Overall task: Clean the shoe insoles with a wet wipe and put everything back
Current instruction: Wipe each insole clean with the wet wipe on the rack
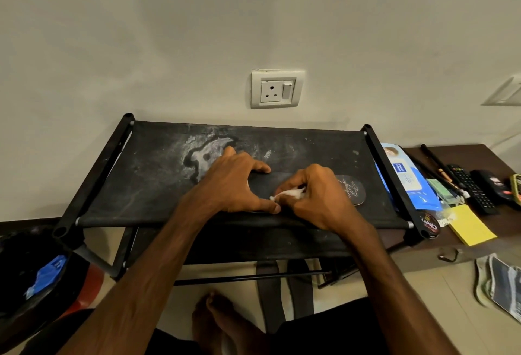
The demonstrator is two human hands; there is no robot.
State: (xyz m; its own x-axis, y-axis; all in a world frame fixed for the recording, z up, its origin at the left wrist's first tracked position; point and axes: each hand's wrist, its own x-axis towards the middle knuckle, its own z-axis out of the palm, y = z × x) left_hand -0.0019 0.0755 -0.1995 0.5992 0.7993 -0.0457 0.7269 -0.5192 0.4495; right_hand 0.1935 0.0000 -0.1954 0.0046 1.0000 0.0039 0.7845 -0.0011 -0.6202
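A dark shoe insole [351, 189] with a pale printed pattern at its right end lies across the black fabric top of a shoe rack [158, 185]. My left hand [234, 182] presses on the insole's left part, fingers spread and thumb along its near edge. My right hand [315, 196] pinches a crumpled white wet wipe [287, 194] against the insole's middle. The middle of the insole is hidden under both hands. A blue pack of wet wipes [406, 177] lies just right of the rack.
A brown table to the right holds a yellow notepad [470, 227], a remote control [473, 188], pens and small items. A wall socket [277, 89] sits above the rack. A dark bin with blue plastic [45, 275] stands at the left. My bare feet [220, 323] are below.
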